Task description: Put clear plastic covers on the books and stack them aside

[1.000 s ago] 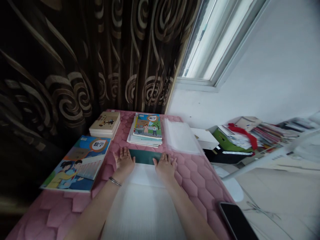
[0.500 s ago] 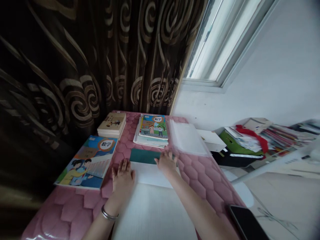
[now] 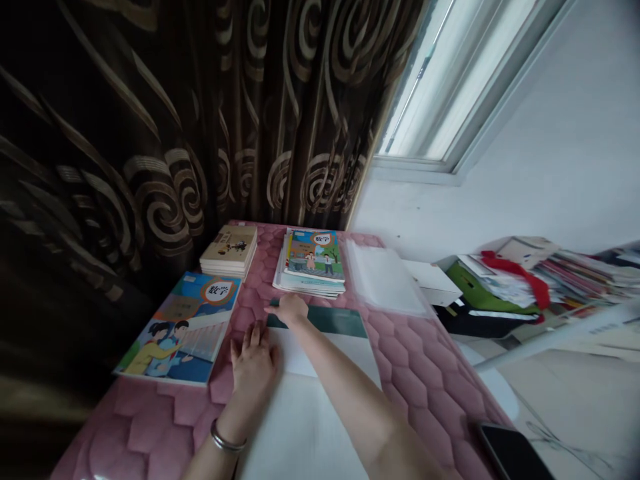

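Note:
A white sheet-like cover or book (image 3: 305, 427) with a dark green band (image 3: 333, 321) along its far end lies flat in front of me. On its left edge my left hand (image 3: 254, 363) rests palm down with the fingers stretched, a silvery bangle on the wrist. My right hand (image 3: 293, 309) reaches across to the far left corner of the green band. Its fingers look bent together there, with one tip pointing left; whatever they pinch is hidden. My right forearm covers part of the white surface.
A blue textbook (image 3: 183, 330) lies at left, before a stack of tan books (image 3: 229, 248). Behind the band stands a pile of textbooks (image 3: 315, 260). Clear plastic sheets (image 3: 383, 277) lie right of it. A phone (image 3: 513, 452) sits at the table's right edge.
My right hand has moved left along the green band, from its right part to the far left corner, and its fingers have drawn together. My left hand stays on the left edge.

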Motion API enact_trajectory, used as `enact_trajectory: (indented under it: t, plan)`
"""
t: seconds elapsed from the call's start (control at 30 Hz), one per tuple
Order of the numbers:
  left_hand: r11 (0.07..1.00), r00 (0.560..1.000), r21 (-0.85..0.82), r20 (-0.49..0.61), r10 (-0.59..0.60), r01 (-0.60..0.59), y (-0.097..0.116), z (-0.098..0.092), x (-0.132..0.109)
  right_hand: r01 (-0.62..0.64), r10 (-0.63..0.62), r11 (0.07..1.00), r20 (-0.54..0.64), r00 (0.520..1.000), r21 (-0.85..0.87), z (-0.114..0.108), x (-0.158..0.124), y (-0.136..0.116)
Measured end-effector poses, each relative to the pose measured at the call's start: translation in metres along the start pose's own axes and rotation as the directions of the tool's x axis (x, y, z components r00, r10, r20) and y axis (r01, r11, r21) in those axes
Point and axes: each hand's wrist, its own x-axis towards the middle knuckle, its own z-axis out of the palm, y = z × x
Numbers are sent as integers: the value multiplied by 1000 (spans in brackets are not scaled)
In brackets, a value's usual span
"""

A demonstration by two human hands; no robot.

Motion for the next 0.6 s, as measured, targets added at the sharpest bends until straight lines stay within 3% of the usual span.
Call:
enact_trajectory:
  t: [0.17,0.47,0.6]
  plan:
    - [1000,1000,-16,-12,-4,4,0,0,-1,-23,22,1000,-28,999,-14,-1,12,-7]
    - [1000,1000,-19,-13,9,-9,-3,5,1,115,-114,992,18,993,-52,10,-27,5]
    - [1000,1000,-12,-11,4,-4,-2,6,1,77,-76,995,21,997,-55,9,-19,5]
